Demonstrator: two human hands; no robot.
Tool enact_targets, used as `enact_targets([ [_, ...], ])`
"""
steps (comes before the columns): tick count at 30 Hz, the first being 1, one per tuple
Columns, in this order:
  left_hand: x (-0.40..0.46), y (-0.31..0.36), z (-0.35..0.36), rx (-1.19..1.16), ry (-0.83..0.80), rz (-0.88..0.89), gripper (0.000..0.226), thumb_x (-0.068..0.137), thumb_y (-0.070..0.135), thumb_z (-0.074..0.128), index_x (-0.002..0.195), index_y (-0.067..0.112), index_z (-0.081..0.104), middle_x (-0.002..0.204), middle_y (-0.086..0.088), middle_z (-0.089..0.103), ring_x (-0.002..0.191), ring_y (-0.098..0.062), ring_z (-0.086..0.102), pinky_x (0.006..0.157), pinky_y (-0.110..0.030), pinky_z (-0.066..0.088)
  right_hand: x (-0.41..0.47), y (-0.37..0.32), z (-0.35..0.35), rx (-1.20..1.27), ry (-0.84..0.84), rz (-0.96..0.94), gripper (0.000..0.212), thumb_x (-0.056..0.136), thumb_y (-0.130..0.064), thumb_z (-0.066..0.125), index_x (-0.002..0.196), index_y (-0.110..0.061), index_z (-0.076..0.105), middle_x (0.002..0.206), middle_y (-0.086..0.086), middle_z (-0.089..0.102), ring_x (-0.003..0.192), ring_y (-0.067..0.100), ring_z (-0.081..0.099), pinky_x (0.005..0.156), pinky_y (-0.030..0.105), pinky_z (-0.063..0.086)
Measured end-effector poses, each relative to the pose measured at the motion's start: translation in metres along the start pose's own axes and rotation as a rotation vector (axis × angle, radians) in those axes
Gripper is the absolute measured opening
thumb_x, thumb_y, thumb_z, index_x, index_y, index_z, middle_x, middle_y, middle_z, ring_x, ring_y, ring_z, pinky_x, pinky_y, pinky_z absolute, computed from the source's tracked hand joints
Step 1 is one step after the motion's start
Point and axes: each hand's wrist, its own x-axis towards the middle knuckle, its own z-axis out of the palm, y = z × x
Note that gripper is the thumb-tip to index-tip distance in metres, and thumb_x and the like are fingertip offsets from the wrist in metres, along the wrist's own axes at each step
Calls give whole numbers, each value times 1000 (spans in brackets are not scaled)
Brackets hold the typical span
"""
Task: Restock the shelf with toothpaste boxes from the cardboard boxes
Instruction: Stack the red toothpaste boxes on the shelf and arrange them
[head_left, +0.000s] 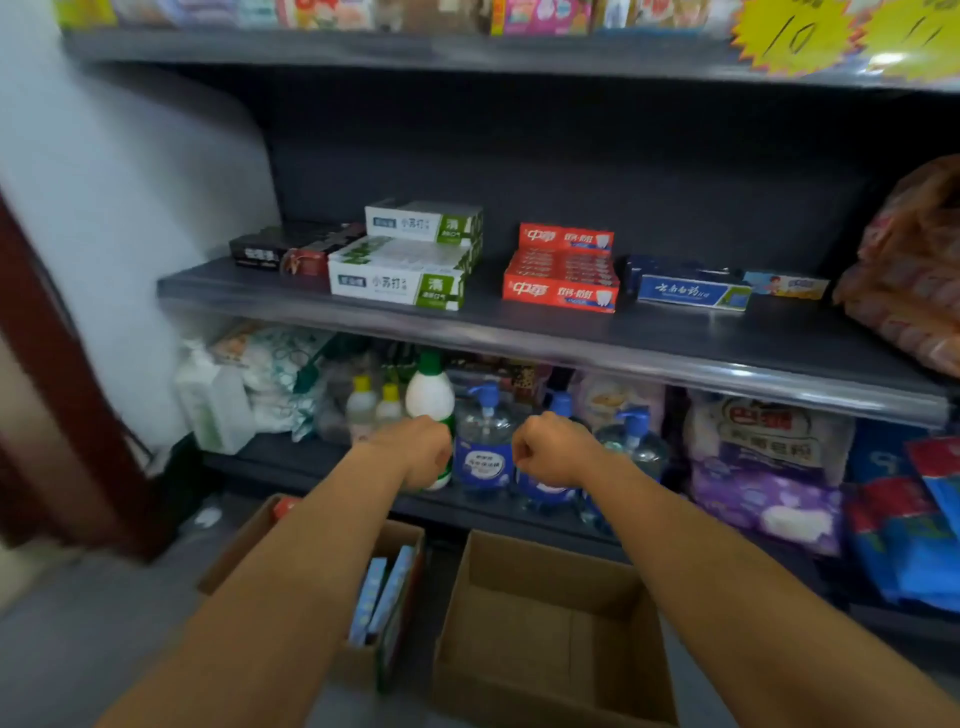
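Head view shows toothpaste boxes (560, 270) already stacked on the shelf (519, 332), a few left in the left cardboard box (384, 597), the right cardboard box (550, 623) empty, and left hand (423, 449) and right hand (545, 449) fisted, holding nothing.

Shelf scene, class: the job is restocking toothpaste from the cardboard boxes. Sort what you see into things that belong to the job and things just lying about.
Belongs to the job:
green toothpaste boxes
red toothpaste boxes
blue toothpaste box
left cardboard box, boxes inside
right cardboard box
middle shelf

Just lying about:
pump bottles
white bottle
price signs
purple packs
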Motion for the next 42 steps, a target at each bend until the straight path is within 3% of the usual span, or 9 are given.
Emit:
enact_targets([
  [4,-26,-40,50,15,-92,-78,16,92,16,51,98,10,63,113,-18,61,103,-36,58,73,-35,41,16,-41,48,9,-97,-65,15,87,-12,57,92,-13,71,99,9,68,91,27,61,73,37,52],
  [8,-38,-86,89,14,-135,-183,25,93,18,46,106,5,63,115,-14,62,105,-33,59,82,-39,45,42,-81,93,26,-172,-134,15,89,-12,55,94,-15,69,101,11,65,94,30,60,72,39,51],
  [12,-41,-133,129,25,-187,-204,28,96,18,43,115,11,63,123,-9,63,113,-28,58,104,-41,41,70,-117,141,23,-202,-172,16,89,-14,54,95,-15,68,105,10,63,97,32,58,73,38,49],
  [17,-36,-177,174,-94,-308,-271,31,98,22,51,127,12,55,131,-9,57,118,-24,56,101,-36,45,101,-153,201,51,-239,-209,15,87,-19,55,97,-18,68,110,7,65,100,30,61,79,35,49],
  [29,-2,-256,235,-181,-322,-261,28,96,22,50,121,16,61,126,-5,60,112,-24,59,96,-37,50,158,-199,304,110,-466,-245,36,87,-35,63,117,-14,60,118,8,62,109,26,58,87,37,48],
  [37,8,-276,251,-162,-311,-245,28,96,17,49,121,17,61,123,-4,62,110,-23,60,93,-37,50,175,-206,327,137,-543,-280,48,82,-38,68,124,-18,57,118,5,61,108,22,58,86,35,49],
  [42,6,-279,252,-157,-303,-224,26,97,22,49,120,16,61,121,-3,63,107,-20,61,90,-32,50,180,-200,320,95,-487,-280,51,82,-31,66,129,-20,51,123,6,59,109,25,58,85,36,51],
])
